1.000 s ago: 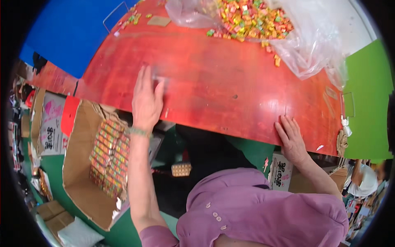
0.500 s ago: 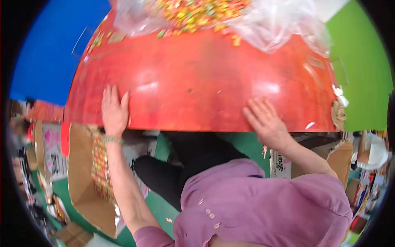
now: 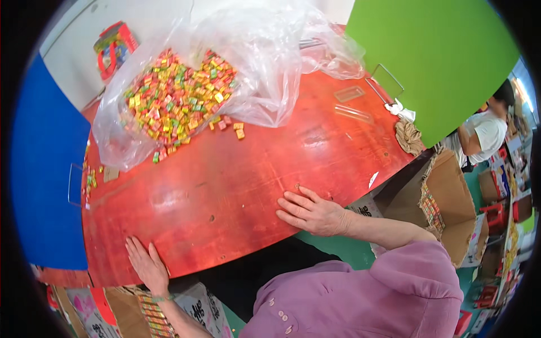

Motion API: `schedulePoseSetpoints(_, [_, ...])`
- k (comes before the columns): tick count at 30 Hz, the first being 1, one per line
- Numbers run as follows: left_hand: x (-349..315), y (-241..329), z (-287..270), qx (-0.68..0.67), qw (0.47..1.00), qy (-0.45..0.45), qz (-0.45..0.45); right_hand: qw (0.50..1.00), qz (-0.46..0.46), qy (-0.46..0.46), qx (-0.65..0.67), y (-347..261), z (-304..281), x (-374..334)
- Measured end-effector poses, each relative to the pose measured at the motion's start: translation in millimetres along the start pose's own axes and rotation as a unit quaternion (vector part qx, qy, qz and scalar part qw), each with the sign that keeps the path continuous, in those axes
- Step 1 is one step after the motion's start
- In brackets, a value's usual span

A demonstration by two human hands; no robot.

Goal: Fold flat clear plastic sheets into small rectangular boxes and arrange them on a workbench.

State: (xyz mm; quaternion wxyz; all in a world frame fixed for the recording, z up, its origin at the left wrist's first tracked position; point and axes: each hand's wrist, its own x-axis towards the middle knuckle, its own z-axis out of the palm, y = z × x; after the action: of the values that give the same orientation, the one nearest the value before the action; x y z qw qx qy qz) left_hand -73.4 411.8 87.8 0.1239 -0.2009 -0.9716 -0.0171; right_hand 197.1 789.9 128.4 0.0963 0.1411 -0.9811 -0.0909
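My left hand (image 3: 147,267) lies flat near the front left edge of the red table (image 3: 236,191), fingers stretched out and holding nothing. Over the front edge further right, my right hand (image 3: 315,212) rests on the tabletop with its fingers apart, also empty. A heap of small wrapped candies (image 3: 180,101) in yellow, red, orange and green spills from a clear plastic bag (image 3: 276,90) at the far side, beyond both hands. A few loose candies (image 3: 240,133) lie just in front of the bag.
Blue (image 3: 48,169) and green (image 3: 422,62) panels flank the table. Crumpled brown paper (image 3: 408,137) and a clear plastic tray (image 3: 349,93) lie at the right. Open cardboard boxes holding candy strips stand below, left and right (image 3: 459,203). A person in white (image 3: 484,132) is at far right.
The view has turned and tilted up, so the candy heap, bag and back wall show more fully. Both hands stay flat on the table, still empty.
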Motion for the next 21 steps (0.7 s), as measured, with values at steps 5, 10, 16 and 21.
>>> schedulePoseSetpoints(5, [0.5, 2.9, 0.2, 0.007, 1.0, 0.001, 0.01, 0.999, 0.009, 0.013, 0.034, 0.2, 8.3, -2.0])
schedulePoseSetpoints(10, [-2.5, 0.7, -6.2, 0.009, 0.999, -0.03, 0.005, 0.998, 0.015, 0.034, 0.056, 5.3, 7.3, -6.5])
schedulePoseSetpoints(16, [11.0, 2.4, 3.9, -0.036, 0.999, -0.033, 0.014, 0.972, 0.068, 0.083, 0.212, 8.1, 4.7, -10.1])
schedulePoseSetpoints(21, [36.7, 121.3, -56.6, -0.296, 0.946, 0.022, 0.127, 0.933, 0.143, 0.172, 0.281, 64.8, -7.1, -17.7])
